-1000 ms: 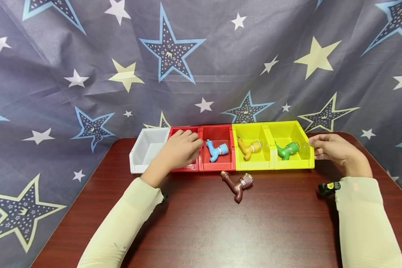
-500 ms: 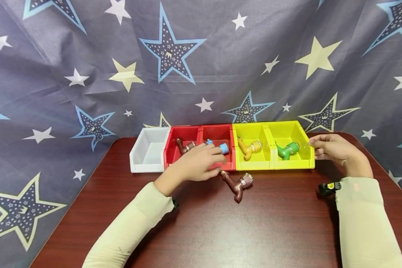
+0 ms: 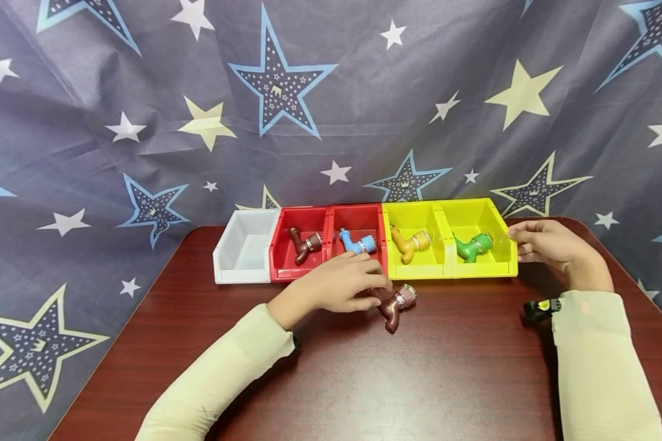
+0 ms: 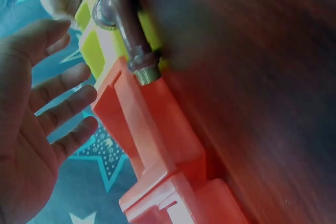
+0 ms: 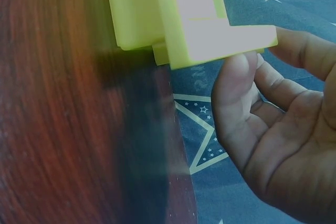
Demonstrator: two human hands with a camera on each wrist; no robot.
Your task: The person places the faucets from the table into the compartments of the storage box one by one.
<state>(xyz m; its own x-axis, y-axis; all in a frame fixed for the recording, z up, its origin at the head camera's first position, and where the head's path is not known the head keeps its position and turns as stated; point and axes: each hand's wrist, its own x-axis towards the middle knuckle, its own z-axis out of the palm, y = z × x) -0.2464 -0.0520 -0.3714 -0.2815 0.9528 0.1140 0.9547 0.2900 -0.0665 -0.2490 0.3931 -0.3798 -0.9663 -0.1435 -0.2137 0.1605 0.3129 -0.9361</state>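
Observation:
My left hand [image 3: 344,285] hovers beside a brown tap [image 3: 394,306] that lies on the table in front of the bins. In the left wrist view its fingers are spread and relaxed, apart from the brown tap [image 4: 126,30]. My right hand [image 3: 554,245] pinches the side edge of the rightmost yellow bin [image 3: 507,254] between thumb and fingers, as the right wrist view also shows. In that bin lies a green tap [image 3: 474,247]. The other yellow bin has a yellow tap [image 3: 410,245]. One red bin holds a blue tap [image 3: 358,241], partly behind my left hand, the other a dark brown tap [image 3: 304,245].
A white bin [image 3: 245,245] stands at the left end of the joined row. The row sits along the back of a dark reddish wooden table [image 3: 397,386]. A grey curtain [image 3: 364,153] with stars hangs right behind it.
My left hand has left the red bin with the dark brown tap, uncovering that tap, and has moved right and toward me to the brown tap. My right hand has stayed put.

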